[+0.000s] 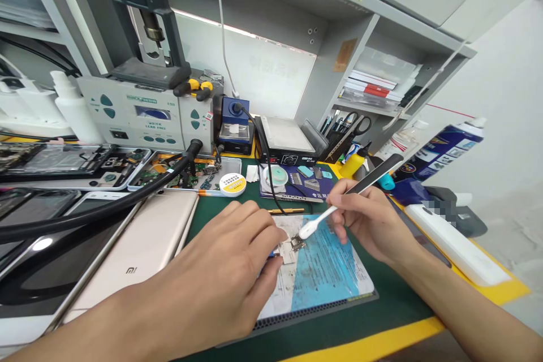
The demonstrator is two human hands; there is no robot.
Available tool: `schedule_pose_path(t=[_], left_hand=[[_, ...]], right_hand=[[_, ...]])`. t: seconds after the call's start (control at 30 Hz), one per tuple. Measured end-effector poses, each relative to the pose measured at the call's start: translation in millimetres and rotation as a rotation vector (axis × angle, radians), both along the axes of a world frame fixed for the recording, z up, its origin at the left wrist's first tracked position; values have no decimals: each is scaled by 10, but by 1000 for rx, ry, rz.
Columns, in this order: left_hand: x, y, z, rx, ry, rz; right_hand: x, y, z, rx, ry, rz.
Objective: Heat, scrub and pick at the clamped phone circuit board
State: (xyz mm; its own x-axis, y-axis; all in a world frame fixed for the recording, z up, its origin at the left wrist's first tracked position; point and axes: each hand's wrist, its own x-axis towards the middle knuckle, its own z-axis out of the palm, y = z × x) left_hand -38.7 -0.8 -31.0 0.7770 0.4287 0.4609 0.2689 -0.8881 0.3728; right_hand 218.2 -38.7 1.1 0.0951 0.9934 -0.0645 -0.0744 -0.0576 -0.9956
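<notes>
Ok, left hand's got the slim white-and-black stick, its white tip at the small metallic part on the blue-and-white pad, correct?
Wrong hand: head view shows the right hand holding the stick, its tip at the metallic part on the pad.

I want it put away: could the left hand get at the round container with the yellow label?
Probably yes: the round container sits just beyond the left hand, with only green mat visible between them, though the hand would leave the small metal part.
</notes>
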Motion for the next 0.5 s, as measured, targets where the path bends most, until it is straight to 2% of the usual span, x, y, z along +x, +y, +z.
schedule_pose_path(t=[0.13,0.3,0.5], left_hand=[[-3,-1,2,-2,5,2],[-2,-3,8,-5,5,-4],[4,2,5,5,0,-6]], right_hand=[[-15,4,5,-12,-26,19],[-8,13,24,-17,-19,-55],[-9,17,12,-17,-32,-14]])
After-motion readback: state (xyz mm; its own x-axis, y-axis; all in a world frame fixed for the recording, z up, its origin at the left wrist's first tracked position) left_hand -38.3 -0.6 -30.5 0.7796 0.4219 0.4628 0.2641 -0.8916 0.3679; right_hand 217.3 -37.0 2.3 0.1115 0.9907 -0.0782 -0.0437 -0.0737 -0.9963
